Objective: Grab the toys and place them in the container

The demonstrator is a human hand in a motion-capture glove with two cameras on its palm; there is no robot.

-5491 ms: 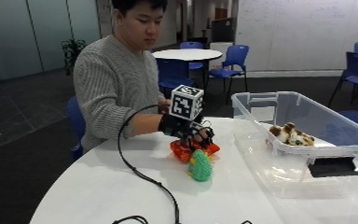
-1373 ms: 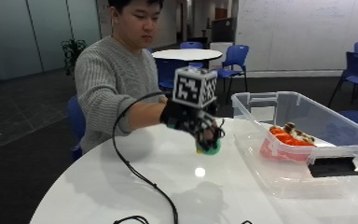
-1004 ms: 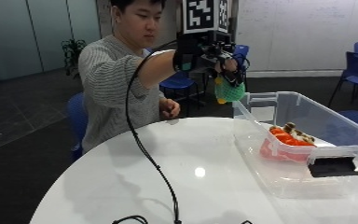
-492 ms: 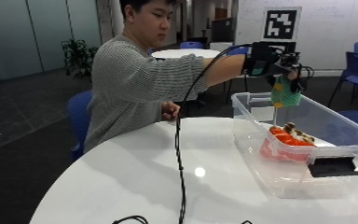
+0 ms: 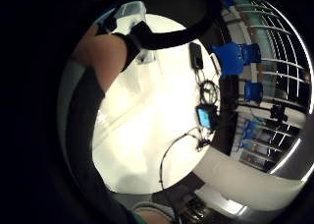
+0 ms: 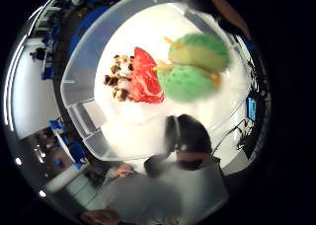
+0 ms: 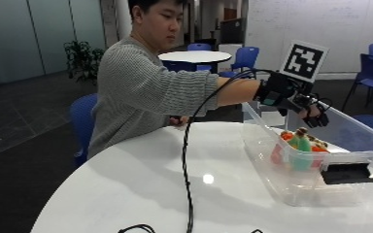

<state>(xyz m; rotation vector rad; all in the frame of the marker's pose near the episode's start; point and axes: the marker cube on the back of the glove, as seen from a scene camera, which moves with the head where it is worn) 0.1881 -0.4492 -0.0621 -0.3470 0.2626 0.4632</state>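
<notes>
My gloved right hand hovers above the clear plastic container at the table's right side, with its fingers hanging relaxed and holding nothing. Below it a green spiky toy stands inside the container, apart from the hand. The same green toy, with orange spikes, shows large in the thumb side palm view. It lies beside a red toy and a brown-and-white toy on the container's floor. From outside, the red toy is at the green one's left.
The round white table carries a black cable from the glove toward its front edge. A phone and a small lit device lie near the table's rim. Blue chairs stand behind.
The hand gripped the green toy on the table, lifted it high and swung right over the container. Now the toy sits inside the container and the hand holds nothing.
</notes>
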